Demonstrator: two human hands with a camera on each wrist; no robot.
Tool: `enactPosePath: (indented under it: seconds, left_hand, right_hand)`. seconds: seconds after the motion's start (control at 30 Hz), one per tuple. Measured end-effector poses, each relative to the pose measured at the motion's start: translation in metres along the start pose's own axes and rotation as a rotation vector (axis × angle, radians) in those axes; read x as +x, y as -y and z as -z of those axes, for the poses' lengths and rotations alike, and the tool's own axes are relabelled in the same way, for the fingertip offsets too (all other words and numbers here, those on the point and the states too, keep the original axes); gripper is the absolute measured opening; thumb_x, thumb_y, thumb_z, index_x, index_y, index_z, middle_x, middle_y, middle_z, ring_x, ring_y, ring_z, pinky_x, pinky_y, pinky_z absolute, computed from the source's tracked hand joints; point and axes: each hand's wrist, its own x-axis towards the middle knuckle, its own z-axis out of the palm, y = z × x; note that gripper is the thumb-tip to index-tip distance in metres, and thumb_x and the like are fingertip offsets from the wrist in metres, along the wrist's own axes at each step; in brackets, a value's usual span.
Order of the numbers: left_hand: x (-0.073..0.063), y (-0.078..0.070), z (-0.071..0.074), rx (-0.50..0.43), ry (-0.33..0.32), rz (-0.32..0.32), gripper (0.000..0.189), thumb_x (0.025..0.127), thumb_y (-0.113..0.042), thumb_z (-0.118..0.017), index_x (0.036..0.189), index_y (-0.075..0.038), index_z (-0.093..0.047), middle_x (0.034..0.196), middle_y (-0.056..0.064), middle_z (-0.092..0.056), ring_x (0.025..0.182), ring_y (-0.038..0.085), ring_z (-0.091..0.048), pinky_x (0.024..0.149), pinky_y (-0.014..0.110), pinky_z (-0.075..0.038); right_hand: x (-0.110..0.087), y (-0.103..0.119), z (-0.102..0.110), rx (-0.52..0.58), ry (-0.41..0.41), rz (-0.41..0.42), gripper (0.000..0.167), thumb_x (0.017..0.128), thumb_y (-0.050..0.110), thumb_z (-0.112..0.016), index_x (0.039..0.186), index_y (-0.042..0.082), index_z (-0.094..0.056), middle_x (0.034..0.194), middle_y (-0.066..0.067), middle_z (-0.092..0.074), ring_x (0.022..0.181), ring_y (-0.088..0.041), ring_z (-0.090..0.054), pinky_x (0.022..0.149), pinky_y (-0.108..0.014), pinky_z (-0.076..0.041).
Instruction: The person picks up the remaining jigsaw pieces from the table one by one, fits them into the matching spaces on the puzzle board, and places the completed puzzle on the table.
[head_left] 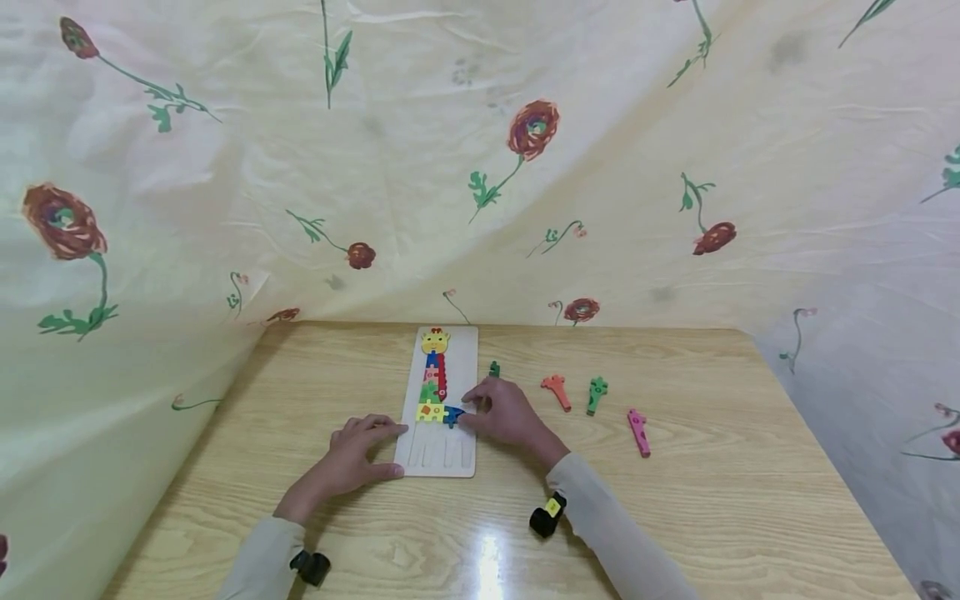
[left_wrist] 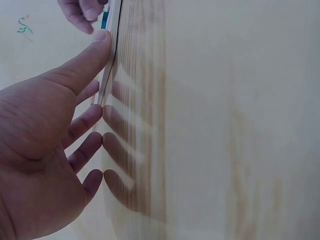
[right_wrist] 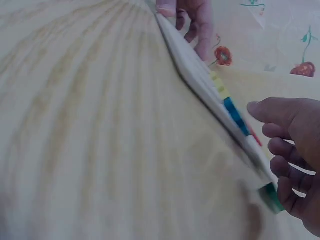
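A white puzzle board (head_left: pixel 463 358) lies on the table, holding a giraffe puzzle with a yellow head (head_left: pixel 435 341). Its neck has blue, pink and green pieces beside a red strip (head_left: pixel 442 375), above a yellow piece (head_left: pixel 425 412). A blue piece (head_left: pixel 452 415) sits right of the yellow one. My left hand (head_left: pixel 351 454) touches the board's left edge with fingers and thumb spread. Just above the blue piece (right_wrist: pixel 235 115) hovers my right hand (right_wrist: pixel 295 145), its thumb apart from the piece and its fingers loosely bent. Several shallow leg-shaped recesses (head_left: pixel 438 454) show on the board's lower part.
Right of the board lie an orange piece (head_left: pixel 557 390), a green piece (head_left: pixel 596 395) and a pink piece (head_left: pixel 639 432). A dark green piece (head_left: pixel 494 368) lies beside the board, partly behind my right hand. Flowered cloth (head_left: pixel 450 167) hangs behind the wooden table (head_left: pixel 720 467).
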Motion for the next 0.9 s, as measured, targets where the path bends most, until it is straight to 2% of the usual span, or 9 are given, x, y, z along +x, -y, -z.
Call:
enactPosePath:
  seconds: [0.17, 0.37, 0.6, 0.73, 0.9]
  left_hand:
    - [0.001, 0.000, -0.001, -0.006, 0.004, 0.003, 0.063, 0.085, -0.042, -0.082, 0.142, -0.026, -0.062, 0.143, 0.002, -0.053, 0.130, 0.030, -0.040, 0.102, 0.055, -0.026]
    - [0.002, -0.001, -0.001, -0.009, 0.008, 0.005, 0.063, 0.085, -0.041, -0.083, 0.143, -0.026, -0.062, 0.143, 0.003, -0.054, 0.132, 0.031, -0.039, 0.104, 0.057, -0.025]
    - [0.002, 0.000, -0.001, -0.002, 0.010, 0.009, 0.063, 0.085, -0.043, -0.082, 0.143, -0.028, -0.061, 0.144, 0.002, -0.053, 0.131, 0.031, -0.039, 0.103, 0.056, -0.025]
    - [0.003, 0.000, -0.002, -0.003, 0.012, 0.021, 0.063, 0.085, -0.044, -0.082, 0.143, -0.029, -0.061, 0.144, 0.001, -0.053, 0.131, 0.029, -0.039, 0.103, 0.055, -0.026]
    - [0.004, -0.001, -0.002, -0.001, 0.011, 0.038, 0.063, 0.085, -0.046, -0.081, 0.143, -0.030, -0.061, 0.145, 0.002, -0.052, 0.131, 0.028, -0.039, 0.103, 0.055, -0.026]
  right_hand:
    - [-0.006, 0.001, 0.023, -0.011, -0.047, 0.049, 0.030, 0.087, 0.029, -0.083, 0.111, 0.011, -0.079, 0.093, 0.000, -0.065, 0.083, -0.015, -0.056, 0.069, -0.029, -0.049]
    - [-0.023, -0.005, 0.060, -0.052, -0.096, 0.123, 0.035, 0.087, 0.030, -0.082, 0.114, 0.009, -0.078, 0.099, -0.008, -0.069, 0.085, -0.021, -0.061, 0.069, -0.031, -0.050]
    - [-0.052, -0.025, 0.103, -0.109, -0.170, 0.207, 0.032, 0.088, 0.030, -0.083, 0.113, 0.011, -0.078, 0.094, -0.001, -0.068, 0.080, -0.025, -0.063, 0.068, -0.031, -0.049]
    - [-0.070, -0.037, 0.123, -0.129, -0.197, 0.195, 0.034, 0.087, 0.030, -0.083, 0.114, 0.011, -0.078, 0.094, 0.001, -0.067, 0.077, -0.026, -0.063, 0.064, -0.030, -0.049]
    - [-0.091, -0.053, 0.142, -0.136, -0.209, 0.130, 0.035, 0.087, 0.028, -0.083, 0.117, 0.012, -0.076, 0.097, 0.002, -0.066, 0.083, -0.026, -0.063, 0.066, -0.030, -0.049]
